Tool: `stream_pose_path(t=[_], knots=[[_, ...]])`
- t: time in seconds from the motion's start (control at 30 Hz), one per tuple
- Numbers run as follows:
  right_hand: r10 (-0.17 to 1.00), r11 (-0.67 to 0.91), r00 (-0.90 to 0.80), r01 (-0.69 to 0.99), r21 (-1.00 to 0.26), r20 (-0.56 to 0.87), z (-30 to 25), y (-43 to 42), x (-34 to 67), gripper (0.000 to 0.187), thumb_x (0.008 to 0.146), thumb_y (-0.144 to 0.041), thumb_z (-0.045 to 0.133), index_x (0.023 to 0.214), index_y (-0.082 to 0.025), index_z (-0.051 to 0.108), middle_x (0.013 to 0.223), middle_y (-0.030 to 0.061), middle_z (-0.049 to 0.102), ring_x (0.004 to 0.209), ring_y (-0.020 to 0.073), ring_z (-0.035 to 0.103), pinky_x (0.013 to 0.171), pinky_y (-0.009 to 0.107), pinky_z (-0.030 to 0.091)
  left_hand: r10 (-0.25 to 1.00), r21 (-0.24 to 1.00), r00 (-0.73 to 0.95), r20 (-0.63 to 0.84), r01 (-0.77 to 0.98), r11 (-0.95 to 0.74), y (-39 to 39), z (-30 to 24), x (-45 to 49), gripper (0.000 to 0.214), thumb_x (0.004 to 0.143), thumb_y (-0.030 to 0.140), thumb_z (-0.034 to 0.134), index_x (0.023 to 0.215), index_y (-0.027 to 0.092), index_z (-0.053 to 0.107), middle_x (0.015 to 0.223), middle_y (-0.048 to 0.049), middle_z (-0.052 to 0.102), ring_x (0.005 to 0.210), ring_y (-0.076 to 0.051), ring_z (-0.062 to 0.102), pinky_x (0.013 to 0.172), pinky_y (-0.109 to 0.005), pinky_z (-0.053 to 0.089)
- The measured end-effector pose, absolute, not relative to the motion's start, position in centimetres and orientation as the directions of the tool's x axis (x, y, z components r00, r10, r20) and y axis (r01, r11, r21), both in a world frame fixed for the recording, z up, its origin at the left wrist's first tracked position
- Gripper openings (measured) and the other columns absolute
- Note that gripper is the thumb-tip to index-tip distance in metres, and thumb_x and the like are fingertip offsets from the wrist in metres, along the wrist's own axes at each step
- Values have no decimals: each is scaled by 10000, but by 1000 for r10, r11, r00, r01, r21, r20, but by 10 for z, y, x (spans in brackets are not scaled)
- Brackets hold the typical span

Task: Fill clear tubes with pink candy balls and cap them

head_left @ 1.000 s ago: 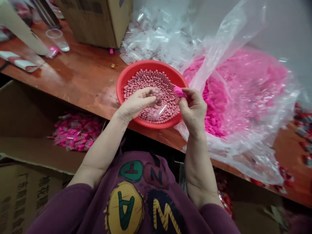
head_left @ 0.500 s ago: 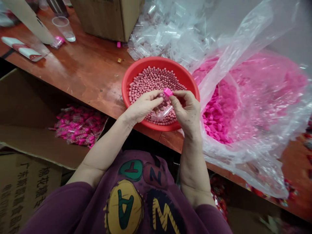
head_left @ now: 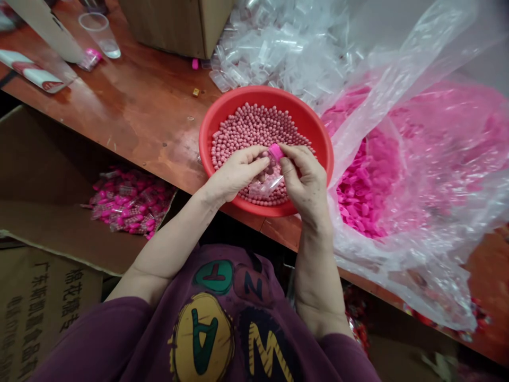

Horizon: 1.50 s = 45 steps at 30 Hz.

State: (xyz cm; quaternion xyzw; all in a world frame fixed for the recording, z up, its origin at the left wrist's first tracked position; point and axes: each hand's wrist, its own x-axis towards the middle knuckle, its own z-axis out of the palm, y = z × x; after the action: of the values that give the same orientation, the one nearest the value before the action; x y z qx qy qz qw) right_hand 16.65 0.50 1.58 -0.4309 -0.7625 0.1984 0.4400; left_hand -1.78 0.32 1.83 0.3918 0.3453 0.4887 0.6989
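Note:
Over a red basin of small pink balls, my two hands meet at one small container. My left hand is closed around a clear plastic container, with pink balls showing through it. A bright pink cap sits at the container's upper end. My right hand pinches this cap between thumb and fingers. Part of the container is hidden behind my left fingers.
Clear plastic containers are heaped behind the basin, beside a cardboard box. To the right, a clear bag holds pink caps. Filled containers lie in an open carton below the table. A plastic cup stands at left.
The pink cap has turned slightly and now sits more upright at the container's end. Both hands keep their hold. The view has shifted a little.

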Motion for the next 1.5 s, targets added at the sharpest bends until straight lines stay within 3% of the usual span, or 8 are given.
stream_pose_path(t=[0.4,0.6,0.87,1.07,1.17,1.3,1.4,1.5], knots=[[776,601,-303,622,-503,553,0,-4,172,341,1144,-306,567,1392,-300,802,1263,107,830,1163,300,790,1013,517,675,962,938,245,-123,-289,193,3,17,-14,262,1034,11,590,845,143,714,792,0,640,701,-98,536,662,-210,429],[805,581,-202,457,-673,558,-4,1,176,288,1126,-365,658,1365,-326,815,1178,41,838,1095,247,792,1013,461,678,930,882,353,-105,-398,251,3,20,-18,168,998,13,644,920,134,730,865,-5,667,708,-86,575,666,-196,480],[738,668,-303,459,-586,603,3,-3,165,318,1151,-275,596,1388,-282,808,1096,76,790,974,233,749,875,421,666,947,902,294,-129,-362,235,4,17,-16,176,993,-1,639,909,132,719,811,22,585,668,-65,516,621,-177,437],[784,621,-339,405,-671,521,5,-4,174,301,1148,-311,593,1357,-311,808,1134,61,774,1037,232,745,944,447,682,947,926,309,-83,-328,188,2,18,-16,157,1009,28,657,901,128,709,819,9,635,652,-59,517,597,-173,416],[837,548,-241,345,-762,492,-7,-2,180,317,1121,-442,675,1409,-340,758,1206,52,741,1097,233,743,979,455,702,939,923,339,-55,-343,178,2,15,-17,77,1015,90,702,969,134,745,857,-5,681,686,-73,580,625,-180,466],[876,463,40,208,-862,480,-29,3,182,458,1020,-620,810,1365,-347,683,1147,24,699,963,199,738,821,372,731,943,935,332,-15,-329,130,3,10,-18,28,992,130,745,1004,140,769,887,-12,711,735,-91,628,681,-197,516],[890,417,80,251,-873,448,-35,0,178,408,1022,-645,800,1259,-324,715,1192,36,724,1049,216,761,937,413,737,952,955,305,29,-291,64,1,7,-18,38,993,153,742,1005,142,776,887,-13,711,757,-102,627,699,-210,516],[854,493,38,266,-829,520,-31,-7,170,534,1063,-615,750,1517,-370,612,1262,47,755,1165,241,776,1043,473,717,947,975,318,42,-219,30,0,6,-18,52,1003,172,730,981,143,767,855,-8,689,745,-107,597,691,-220,492]])
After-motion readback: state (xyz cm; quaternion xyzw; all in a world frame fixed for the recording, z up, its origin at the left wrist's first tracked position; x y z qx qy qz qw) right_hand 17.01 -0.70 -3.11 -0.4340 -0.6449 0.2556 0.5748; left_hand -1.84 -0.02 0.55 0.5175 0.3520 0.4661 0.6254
